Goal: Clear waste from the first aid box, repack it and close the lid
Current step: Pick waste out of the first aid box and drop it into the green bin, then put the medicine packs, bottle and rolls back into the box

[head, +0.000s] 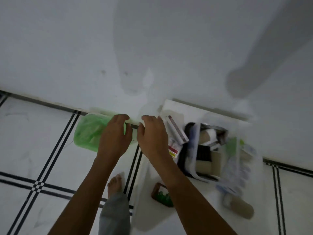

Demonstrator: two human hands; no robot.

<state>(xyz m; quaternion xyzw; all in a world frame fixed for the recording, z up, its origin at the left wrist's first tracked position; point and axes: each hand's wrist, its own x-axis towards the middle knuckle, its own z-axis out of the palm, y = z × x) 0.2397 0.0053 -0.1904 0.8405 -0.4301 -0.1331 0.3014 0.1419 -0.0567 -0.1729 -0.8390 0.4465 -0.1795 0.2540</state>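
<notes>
A green plastic bag [88, 131] lines a small white bin against the wall. My left hand [115, 134] lies over the bag's right edge with its fingers curled over the rim. Just to its right, my right hand [152, 136] is also curled at the rim; whether it grips anything is hidden. The clear first aid box [243, 150] stands to the right on a white surface [147, 200]. It holds cartons, rolls and packets, all blurred. A red and white carton [176, 131] leans at its left side.
A beige bandage roll [238, 206] and a brown and green object [160, 195] lie on the white surface outside the box. My bare foot [115, 184] stands on the tiled floor [33, 141] below my hands. The white wall [152, 48] is straight ahead.
</notes>
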